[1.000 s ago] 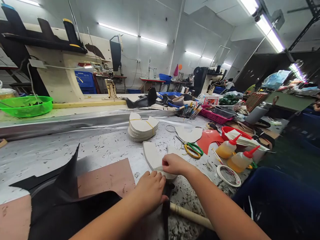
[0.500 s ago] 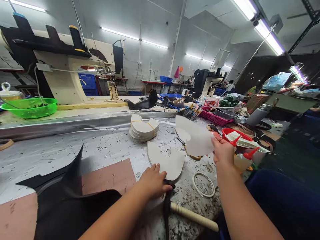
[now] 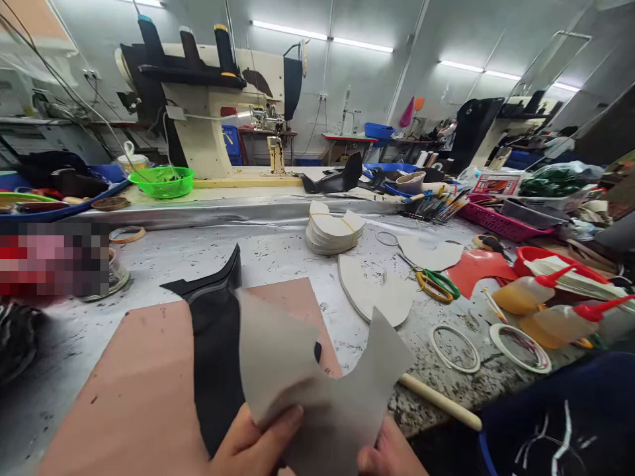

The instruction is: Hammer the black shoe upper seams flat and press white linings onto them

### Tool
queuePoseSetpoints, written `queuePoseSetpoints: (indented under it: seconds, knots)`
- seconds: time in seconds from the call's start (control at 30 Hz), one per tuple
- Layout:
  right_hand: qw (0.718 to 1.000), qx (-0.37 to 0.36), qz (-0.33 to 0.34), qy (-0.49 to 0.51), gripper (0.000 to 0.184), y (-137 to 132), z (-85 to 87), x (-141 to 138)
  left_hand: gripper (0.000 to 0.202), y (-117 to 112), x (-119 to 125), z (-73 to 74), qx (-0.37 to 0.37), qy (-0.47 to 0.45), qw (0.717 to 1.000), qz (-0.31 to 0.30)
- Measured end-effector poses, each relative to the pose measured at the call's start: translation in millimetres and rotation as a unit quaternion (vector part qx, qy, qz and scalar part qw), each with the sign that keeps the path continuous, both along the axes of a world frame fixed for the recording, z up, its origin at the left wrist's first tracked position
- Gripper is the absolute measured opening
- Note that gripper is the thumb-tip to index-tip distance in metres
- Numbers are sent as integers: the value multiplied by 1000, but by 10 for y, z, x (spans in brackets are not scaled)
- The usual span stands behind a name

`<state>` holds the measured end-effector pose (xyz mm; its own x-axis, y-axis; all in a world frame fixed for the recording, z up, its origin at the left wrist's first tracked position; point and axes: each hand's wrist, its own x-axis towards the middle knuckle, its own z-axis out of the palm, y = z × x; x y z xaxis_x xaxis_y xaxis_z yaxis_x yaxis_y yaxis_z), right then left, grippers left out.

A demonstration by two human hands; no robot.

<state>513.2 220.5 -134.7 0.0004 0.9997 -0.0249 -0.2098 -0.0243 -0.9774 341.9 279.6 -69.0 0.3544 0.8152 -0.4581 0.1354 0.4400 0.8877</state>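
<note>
My left hand [image 3: 258,439] and my right hand [image 3: 389,449] grip a thin, whitish U-shaped sheet [image 3: 337,416] by its lower part, left thumb on top. The sheet is tilted up close to me and covers part of a black leather-like piece [image 3: 218,370] lying on pinkish boards [image 3: 143,370]. Right of it lies a stack of similar white cut pieces [image 3: 374,291]. Behind that sits a thicker stack [image 3: 335,231] bound with yellow bands. Another white cut piece [image 3: 429,254] rests by scissors with green and yellow handles [image 3: 436,285].
A wooden handle [image 3: 441,400] points toward the front edge. White rings [image 3: 455,348], red-tipped bottles [image 3: 560,324] and a red basin [image 3: 526,254] stand at right. A sewing machine [image 3: 198,106] and green bowl [image 3: 163,184] are at the back. A pixelated patch covers the left.
My right hand has come from the right side to the front with a white sheet. My left hand has left the white stack and now holds the sheet too. The view has turned left.
</note>
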Motion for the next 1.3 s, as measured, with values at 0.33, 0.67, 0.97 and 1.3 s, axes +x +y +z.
queuePoseSetpoints:
  seconds: [0.33,0.67,0.97,1.3]
  knots:
    - [923,-45,96,-371,34,488,542,-362,40,67,-586,-136,-124,-10,977,171]
    - [875,-49,145,-459,16,539,496,-385,15,338,-856,-257,237,264,931,-85]
    - [847,-20,159,-506,20,532,448,-399,24,330,-809,-287,268,302,910,-95]
    - [853,-34,91,-513,49,473,378,-455,21,8,-764,-393,735,381,558,-53]
